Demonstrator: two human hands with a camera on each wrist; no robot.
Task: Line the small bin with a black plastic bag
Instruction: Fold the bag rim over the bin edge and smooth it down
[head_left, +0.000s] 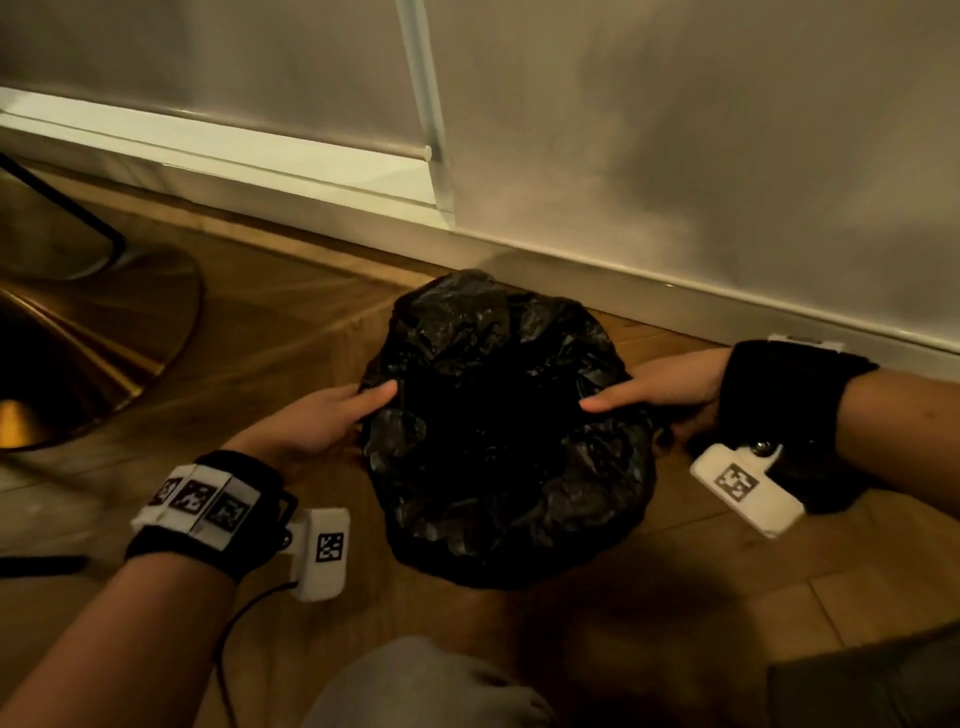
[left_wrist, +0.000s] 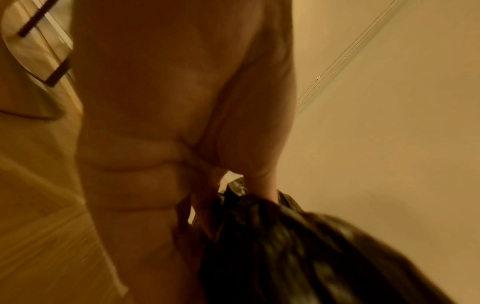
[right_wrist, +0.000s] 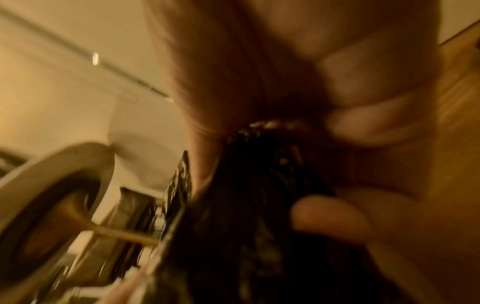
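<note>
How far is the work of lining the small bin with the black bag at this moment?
Done: the black plastic bag already sits over the bin, its edge folded down outside; the bin itself is hidden. In hand: the left hand and right hand grip the bag at opposite sides of the rim. Left: probably only smoothing the crumpled edge and letting go.

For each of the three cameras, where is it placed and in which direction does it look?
Head: worn on the head, looking forward and down at the black bag on the wooden floor by the wall; both forearms, left hand and right hand show.
Left wrist: on the left wrist, looking along the left hand to the bag it grips.
Right wrist: on the right wrist, looking along the right hand pinching the bag; blurred.
Shared: all three show the bag; each wrist view shares its hand with the head view.
</note>
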